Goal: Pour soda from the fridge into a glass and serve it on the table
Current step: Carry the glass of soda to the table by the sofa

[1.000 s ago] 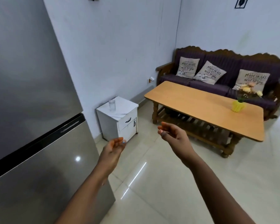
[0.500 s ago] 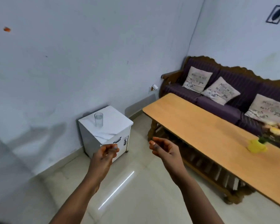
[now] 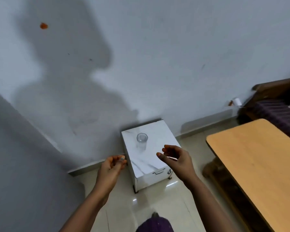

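- On top of the small white cabinet (image 3: 151, 158) against the wall, the empty glass (image 3: 142, 143) stands upright toward the back of its marbled surface, touched by nothing.
- Fetching the glass looks to be my step in hand; no soda shows anywhere yet.
- Right hand (image 3: 175, 158) hovers just beside the glass, fingers (image 3: 166, 150) curled loosely apart, grasping nothing.
- Left hand (image 3: 111, 166) hangs off the cabinet's left edge, fingers half curled, also empty.
- Next I judge the right hand must reach forward and wrap the glass low on its wall.
- Compared with half a second ago, the cabinet sits closer below me, and the wooden table (image 3: 258, 164) has slid to the right edge.
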